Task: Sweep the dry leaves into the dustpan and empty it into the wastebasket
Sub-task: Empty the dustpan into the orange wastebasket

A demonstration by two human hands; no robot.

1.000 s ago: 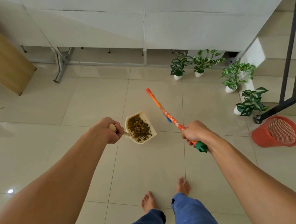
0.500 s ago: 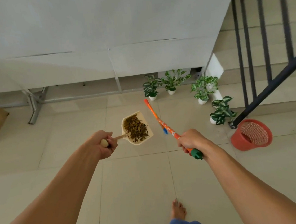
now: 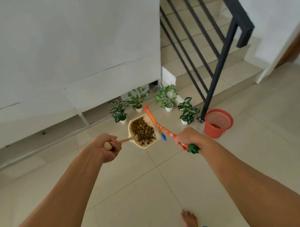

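Gripping its handle, the left hand (image 3: pixel 108 147) holds the dustpan (image 3: pixel 145 146) level just ahead of the knuckles, heaped with dry leaves (image 3: pixel 143 131), while the right hand (image 3: pixel 186 139) is wrapped round the broom (image 3: pixel 166 131) near its green end. The wastebasket (image 3: pixel 218 123) stands beyond and to the right of the right hand, so a tilt in crossing, or a knock from the broom shaft beside the pan's rim, would likely spill leaves short.
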